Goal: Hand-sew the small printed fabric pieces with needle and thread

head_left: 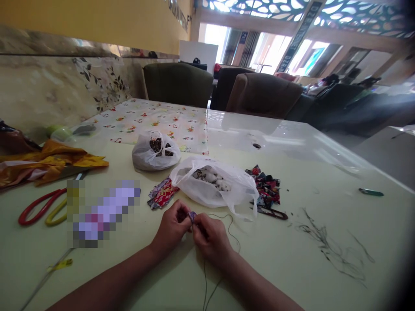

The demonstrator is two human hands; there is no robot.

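Between my hands, just in front of the open plastic bag, is a small purple patterned piece of fabric (192, 216). My left hand (173, 222) pinches it from the left, thumb against fingers. From the other side my right hand (210, 237) has its fingers closed at the fabric; whether a needle is among them I cannot make out. A dark thread (231, 229) loops out beside my right hand and trails down toward the table's near edge. The white plastic bag (184, 177) holds whitish, dark-flecked stuffing. Patterned fabric pieces (162, 193) lie left of it.
Red-and-yellow-handled scissors (35, 207) and a blurred-out purple object (110, 207) with a cable lie left. Another knotted bag (145, 157) stands behind. On the right are dark fabric scraps (268, 185), thread snips (275, 213), tangled threads (324, 246) and a green pen-like object (371, 192).
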